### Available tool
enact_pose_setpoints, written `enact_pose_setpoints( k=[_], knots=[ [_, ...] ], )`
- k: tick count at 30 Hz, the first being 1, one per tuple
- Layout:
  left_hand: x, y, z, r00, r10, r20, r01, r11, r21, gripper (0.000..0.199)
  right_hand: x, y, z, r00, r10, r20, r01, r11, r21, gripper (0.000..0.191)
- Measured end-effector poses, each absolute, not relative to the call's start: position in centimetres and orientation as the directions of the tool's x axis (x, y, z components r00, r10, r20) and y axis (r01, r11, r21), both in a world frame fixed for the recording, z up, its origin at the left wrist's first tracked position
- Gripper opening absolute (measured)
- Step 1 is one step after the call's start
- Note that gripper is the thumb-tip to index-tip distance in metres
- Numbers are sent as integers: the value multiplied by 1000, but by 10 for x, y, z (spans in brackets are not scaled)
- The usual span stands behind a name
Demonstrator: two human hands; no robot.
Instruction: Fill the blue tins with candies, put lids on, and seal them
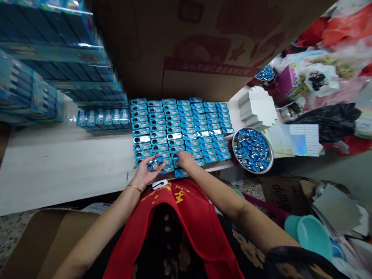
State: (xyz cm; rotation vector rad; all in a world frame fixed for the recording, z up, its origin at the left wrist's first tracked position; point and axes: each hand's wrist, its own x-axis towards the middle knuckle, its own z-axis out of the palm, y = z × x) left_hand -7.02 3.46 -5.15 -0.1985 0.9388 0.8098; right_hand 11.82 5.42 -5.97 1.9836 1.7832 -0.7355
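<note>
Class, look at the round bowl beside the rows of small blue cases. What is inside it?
The bowl holds a heap of small round pieces, some blue, some silvery. Only the upper ones show; they cover those beneath and the bowl's bottom.

Both hands (147, 169) low, close together

The cases (188, 135) lay in side-by-side columns on the surface (72, 162), with a large carton (188, 46) behind them. Stacked packs (58, 50) stood at the back left. Just right of the columns was a bowl (271, 155) with round pieces (251, 149) in it, a stack of cards (261, 106) behind it. Farther right, what were probably bags (328, 116) lay heaped.
</note>
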Motion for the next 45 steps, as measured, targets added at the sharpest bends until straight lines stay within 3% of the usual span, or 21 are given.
enact_pose_setpoints(
  k=[3, 6, 10, 14, 17, 24, 30, 32, 36, 38, 42, 45],
  knots=[
    [-71, 34, -52, 327, 529, -783, -679, 708, 194, 20, 119, 51, -51, -23, 842, -540, 957, -138, -256, 35],
    [-69, 35, -54, 345, 543, -765, -671, 713, 203, 20, 106, 49, -42, -155, 928, -339, 836, -60, -545, 27],
    [-62, 36, -55, 357, 532, -768, -662, 724, 194, 18, 91, 52, -38, -231, 930, -286, 769, -5, -639, 18],
    [-64, 36, -56, 370, 496, -785, -616, 764, 193, 15, 113, 60, -45, -117, 933, -342, 791, -121, -600, 12],
    [-69, 36, -57, 360, 505, -785, -577, 781, 238, 15, 131, 66, -54, 1, 920, -392, 885, -183, -428, 14],
    [-72, 37, -57, 397, 577, -714, -586, 758, 287, 24, 109, 86, -64, 28, 825, -565, 991, -98, -94, 37],
    [-74, 38, -54, 379, 604, -701, -564, 752, 343, 33, 110, 88, -57, 16, 812, -583, 995, -72, -72, 47],
    [-73, 39, -53, 361, 612, -704, -517, 759, 395, 36, 111, 84, -51, -28, 845, -535, 984, -69, -162, 39],
    [-67, 40, -53, 342, 637, -691, -392, 765, 511, 49, 99, 79, -43, -276, 892, -357, 842, 45, -538, 25],
    [-61, 40, -54, 324, 647, -691, -336, 761, 555, 57, 91, 80, -44, -379, 845, -378, 761, 52, -647, 20],
    [-54, 37, -56, 297, 657, -693, -256, 754, 605, 64, 86, 76, -55, -393, 773, -499, 616, -182, -767, 16],
    [-52, 34, -57, 337, 660, -671, -235, 750, 619, 60, 91, 66, -60, -388, 748, -539, 364, -413, -835, 15]
  ],
)
